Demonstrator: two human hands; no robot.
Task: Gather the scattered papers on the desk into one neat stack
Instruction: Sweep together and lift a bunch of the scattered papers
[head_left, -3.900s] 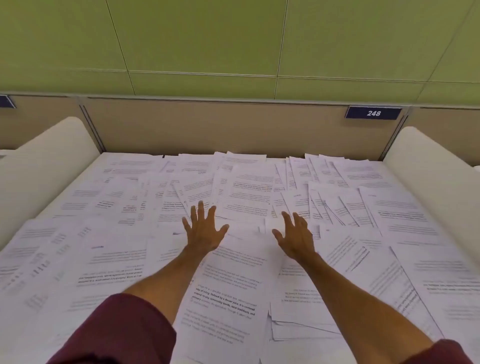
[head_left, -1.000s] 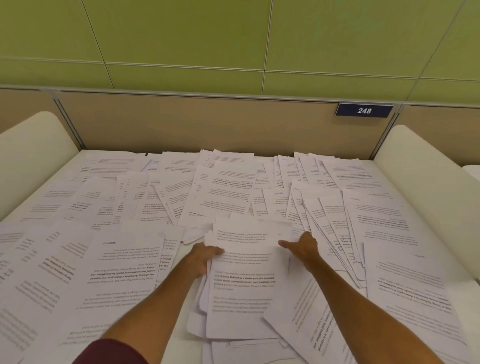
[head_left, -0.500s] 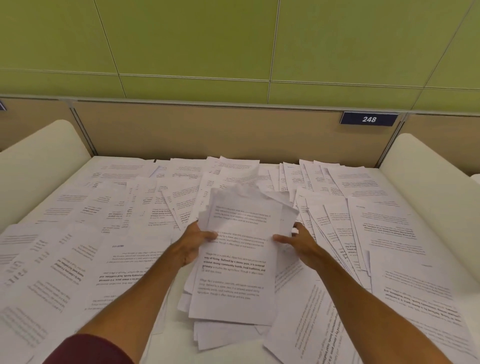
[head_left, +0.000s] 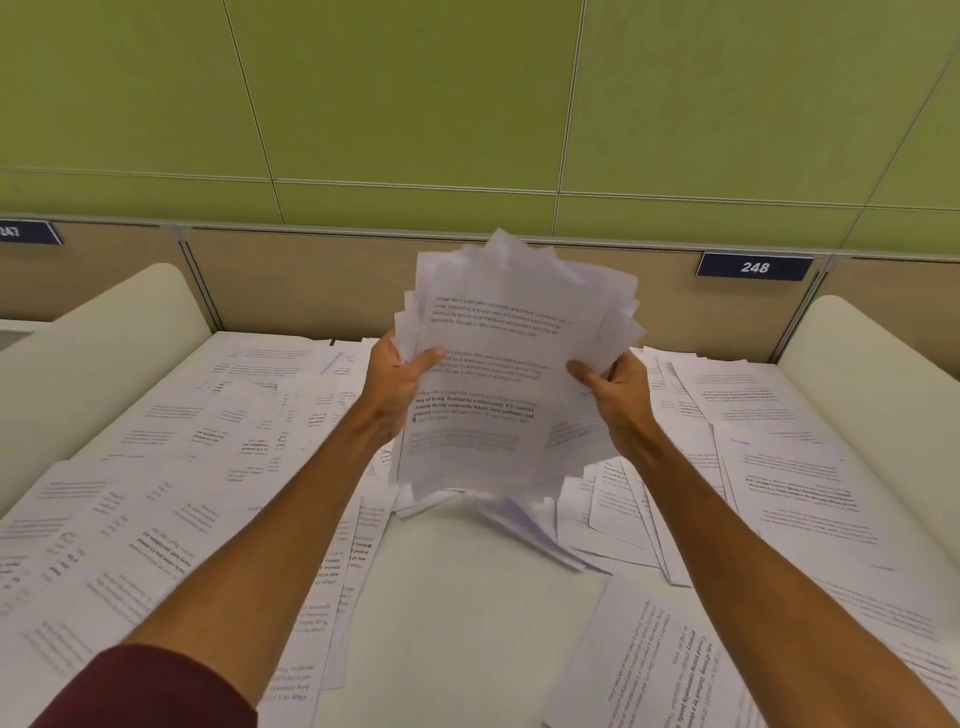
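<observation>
A ragged bundle of printed white papers (head_left: 498, 374) is held upright above the desk, its sheets fanned out unevenly at the top and sides. My left hand (head_left: 397, 382) grips its left edge, thumb across the front page. My right hand (head_left: 615, 384) grips the right edge the same way. The bundle's lower edge hangs just above the desk. Scattered papers lie on the left (head_left: 171, 499) and on the right (head_left: 789, 467) of the desk. One more sheet (head_left: 649, 670) lies near the front right.
A bare strip of the cream desk top (head_left: 457, 597) shows in the middle under the bundle. Rounded cream dividers stand at the left (head_left: 98, 353) and right (head_left: 872, 374). A tan partition with a blue "248" label (head_left: 754, 267) runs along the back.
Both hands swept the middle papers together, gripped them at the sides and lifted the bundle upright off the desk. A bare strip of desk now shows where they lay.
</observation>
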